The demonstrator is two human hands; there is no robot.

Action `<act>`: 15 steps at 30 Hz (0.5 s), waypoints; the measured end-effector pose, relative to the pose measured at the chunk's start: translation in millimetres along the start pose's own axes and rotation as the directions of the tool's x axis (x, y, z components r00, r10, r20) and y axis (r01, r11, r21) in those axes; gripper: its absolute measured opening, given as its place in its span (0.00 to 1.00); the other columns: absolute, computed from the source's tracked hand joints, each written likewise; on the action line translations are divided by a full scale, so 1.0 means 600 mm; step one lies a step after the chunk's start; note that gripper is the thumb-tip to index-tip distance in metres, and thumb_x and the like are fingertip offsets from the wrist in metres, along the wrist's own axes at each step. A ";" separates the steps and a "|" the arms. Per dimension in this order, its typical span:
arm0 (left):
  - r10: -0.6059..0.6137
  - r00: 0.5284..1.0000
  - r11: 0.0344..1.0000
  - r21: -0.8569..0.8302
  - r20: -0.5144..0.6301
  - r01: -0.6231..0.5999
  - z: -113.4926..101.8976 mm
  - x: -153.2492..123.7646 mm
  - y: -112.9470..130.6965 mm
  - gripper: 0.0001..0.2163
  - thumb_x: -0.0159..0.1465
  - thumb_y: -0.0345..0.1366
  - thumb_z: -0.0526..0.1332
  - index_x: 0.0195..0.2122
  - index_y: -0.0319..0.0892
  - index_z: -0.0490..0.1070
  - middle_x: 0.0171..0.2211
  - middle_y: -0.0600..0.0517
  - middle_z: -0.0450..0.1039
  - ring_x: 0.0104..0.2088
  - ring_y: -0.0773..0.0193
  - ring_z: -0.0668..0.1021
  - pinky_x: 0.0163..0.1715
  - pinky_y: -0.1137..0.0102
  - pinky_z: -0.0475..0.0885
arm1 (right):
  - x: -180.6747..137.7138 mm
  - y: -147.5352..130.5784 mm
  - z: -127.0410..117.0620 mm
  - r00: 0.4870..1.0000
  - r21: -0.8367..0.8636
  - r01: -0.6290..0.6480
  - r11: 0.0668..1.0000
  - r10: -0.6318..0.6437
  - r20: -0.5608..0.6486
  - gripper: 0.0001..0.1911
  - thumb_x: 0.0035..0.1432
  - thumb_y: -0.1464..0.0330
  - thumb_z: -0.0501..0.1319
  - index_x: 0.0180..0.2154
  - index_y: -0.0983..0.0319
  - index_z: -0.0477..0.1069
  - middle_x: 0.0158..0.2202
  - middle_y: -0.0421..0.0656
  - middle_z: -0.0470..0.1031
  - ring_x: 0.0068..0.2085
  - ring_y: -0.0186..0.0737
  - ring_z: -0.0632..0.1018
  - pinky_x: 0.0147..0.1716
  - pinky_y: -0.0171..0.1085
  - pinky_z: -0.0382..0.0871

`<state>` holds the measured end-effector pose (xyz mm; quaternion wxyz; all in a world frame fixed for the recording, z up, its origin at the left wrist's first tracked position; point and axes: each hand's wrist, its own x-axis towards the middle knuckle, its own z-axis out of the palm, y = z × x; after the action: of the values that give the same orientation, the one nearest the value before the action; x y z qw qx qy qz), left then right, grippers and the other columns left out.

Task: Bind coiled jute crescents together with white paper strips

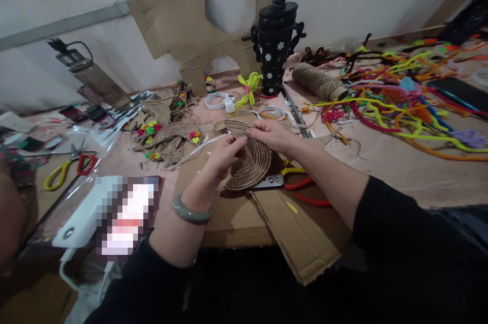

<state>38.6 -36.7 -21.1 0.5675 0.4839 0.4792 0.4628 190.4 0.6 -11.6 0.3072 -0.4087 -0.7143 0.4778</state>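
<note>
A crescent of coiled brown twine (254,165) is held up over the cardboard. My left hand (225,153) pinches its inner edge with thumb and fingers, and a grey-green bangle (192,212) circles that wrist. Near the crescent's upper end, my right hand (272,136) has its fingers closed on the same piece. Scissors (305,189) with red and yellow handles lie partly hidden just beneath the crescent and my right forearm. Similar twine crescents (171,133) with small bright knots rest to the left, beside a thin white strip (200,150).
A black flowered tumbler (272,54) stands at the back, with a twine spool (318,81) and tangled coloured pipe cleaners (404,115) to its right. On the left are a water bottle (99,82), other scissors (70,166), a phone (129,219) and another person's arm (11,212).
</note>
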 end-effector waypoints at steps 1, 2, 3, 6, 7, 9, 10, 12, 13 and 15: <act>0.002 1.000 1.000 0.001 0.001 -0.002 0.000 0.000 0.000 0.09 0.53 0.38 0.65 0.23 0.38 0.69 0.19 0.55 0.65 0.19 0.73 0.65 0.20 0.74 0.57 | 0.000 0.001 0.000 1.000 0.001 0.003 1.000 -0.003 -0.001 0.12 0.54 0.62 0.54 0.24 0.62 0.61 0.21 0.35 0.58 0.23 0.29 0.59 0.22 0.33 0.48; 0.004 1.000 1.000 0.001 0.002 -0.004 0.000 0.000 0.000 0.09 0.53 0.38 0.65 0.23 0.38 0.69 0.19 0.55 0.65 0.19 0.73 0.65 0.21 0.74 0.57 | 0.000 0.001 0.000 1.000 0.001 0.005 1.000 -0.005 -0.001 0.12 0.54 0.62 0.54 0.24 0.62 0.61 0.21 0.35 0.58 0.23 0.29 0.59 0.22 0.33 0.48; 0.007 1.000 1.000 0.000 0.005 -0.007 0.000 0.000 0.000 0.09 0.53 0.38 0.65 0.23 0.38 0.68 0.19 0.55 0.65 0.20 0.73 0.65 0.21 0.74 0.58 | 0.000 0.001 0.000 1.000 0.001 0.005 1.000 -0.005 0.000 0.12 0.54 0.62 0.54 0.24 0.62 0.61 0.21 0.35 0.58 0.23 0.29 0.59 0.22 0.33 0.48; 0.007 1.000 1.000 -0.005 0.013 -0.007 0.000 -0.001 0.000 0.09 0.53 0.38 0.65 0.23 0.38 0.69 0.19 0.55 0.65 0.20 0.72 0.65 0.21 0.74 0.58 | 0.000 0.001 0.000 1.000 -0.001 0.000 1.000 0.000 0.000 0.11 0.54 0.63 0.54 0.24 0.62 0.61 0.21 0.35 0.58 0.23 0.29 0.59 0.22 0.33 0.48; 0.004 1.000 1.000 -0.007 0.015 -0.004 0.000 -0.001 0.000 0.09 0.53 0.38 0.64 0.23 0.38 0.69 0.20 0.55 0.66 0.20 0.72 0.65 0.21 0.74 0.58 | 0.000 0.000 0.000 1.000 -0.004 -0.002 1.000 0.002 -0.001 0.11 0.55 0.63 0.54 0.24 0.62 0.61 0.20 0.35 0.58 0.23 0.29 0.59 0.22 0.33 0.47; 0.003 1.000 1.000 -0.008 0.021 -0.003 0.000 -0.001 0.000 0.09 0.53 0.38 0.64 0.24 0.38 0.69 0.20 0.55 0.66 0.20 0.73 0.65 0.21 0.74 0.57 | 0.000 -0.001 0.000 1.000 -0.015 -0.008 1.000 0.008 -0.004 0.11 0.55 0.63 0.54 0.24 0.62 0.60 0.20 0.35 0.57 0.23 0.29 0.58 0.22 0.33 0.47; 0.004 1.000 1.000 -0.007 0.021 -0.003 0.001 -0.001 0.001 0.09 0.53 0.38 0.64 0.24 0.38 0.69 0.20 0.55 0.66 0.20 0.73 0.65 0.21 0.74 0.57 | 0.000 -0.002 0.000 1.000 -0.021 -0.010 1.000 0.010 -0.006 0.11 0.55 0.64 0.54 0.24 0.62 0.60 0.20 0.35 0.57 0.23 0.29 0.58 0.22 0.33 0.47; 0.004 1.000 1.000 -0.002 0.015 -0.004 0.001 -0.001 0.001 0.08 0.53 0.38 0.64 0.23 0.38 0.69 0.19 0.55 0.65 0.20 0.73 0.64 0.21 0.74 0.57 | 0.000 -0.003 0.000 1.000 -0.032 -0.012 0.999 0.012 -0.007 0.11 0.55 0.64 0.54 0.24 0.62 0.60 0.20 0.35 0.57 0.23 0.29 0.58 0.22 0.33 0.47; 0.002 1.000 1.000 0.000 0.011 -0.002 0.001 -0.001 0.001 0.08 0.53 0.37 0.64 0.23 0.38 0.69 0.19 0.55 0.65 0.20 0.72 0.64 0.21 0.74 0.57 | -0.001 -0.003 0.000 1.000 -0.036 -0.013 0.999 0.013 -0.006 0.11 0.55 0.64 0.54 0.24 0.62 0.60 0.20 0.35 0.56 0.23 0.29 0.58 0.22 0.33 0.47; -0.004 1.000 1.000 0.002 0.006 0.004 0.000 -0.002 0.002 0.09 0.52 0.38 0.64 0.23 0.38 0.69 0.19 0.55 0.65 0.20 0.72 0.64 0.21 0.74 0.56 | -0.001 -0.003 -0.001 1.000 -0.041 -0.016 0.999 0.016 -0.001 0.11 0.55 0.64 0.54 0.23 0.62 0.60 0.20 0.35 0.56 0.23 0.30 0.58 0.23 0.33 0.47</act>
<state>38.7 -37.6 -20.1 0.5694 0.4851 0.4789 0.4594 190.4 0.0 -9.7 0.2952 -0.4206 -0.7206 0.4655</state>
